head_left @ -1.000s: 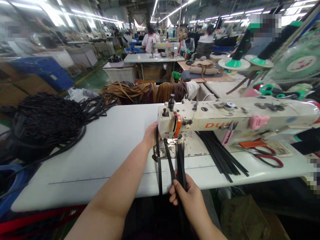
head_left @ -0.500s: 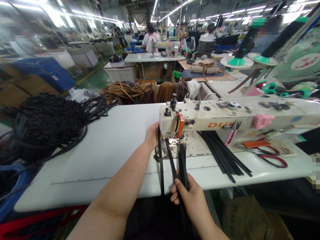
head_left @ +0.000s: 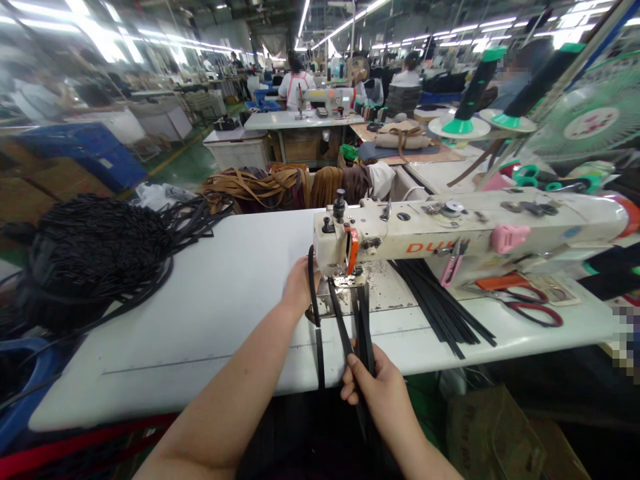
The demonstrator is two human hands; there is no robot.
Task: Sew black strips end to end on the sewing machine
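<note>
My right hand (head_left: 373,377) is closed on several narrow black straps (head_left: 367,320) in front of the sewing machine (head_left: 390,230), thumb on top. One of them, a single strap (head_left: 341,320), runs from its fingers up to the presser foot (head_left: 347,281). Behind the machine's head is my left hand (head_left: 299,287), its fingers hidden. Another black strap (head_left: 313,287) curves down past the left wrist, and a strap length (head_left: 321,360) continues below it over the table's front edge.
A fan of black straps (head_left: 440,307) lies under the machine arm, with red-handled scissors (head_left: 533,307) to its right. At left sits a large black strap bundle (head_left: 100,253). Thread cones (head_left: 473,93) stand behind the machine. Brown straps (head_left: 255,187) hang beyond the white table (head_left: 225,287).
The view has shifted slightly, with the machine a little further left. The strap by my left wrist, straight before, now bows outward with a visible break or kink. My right hand keeps its hold.
</note>
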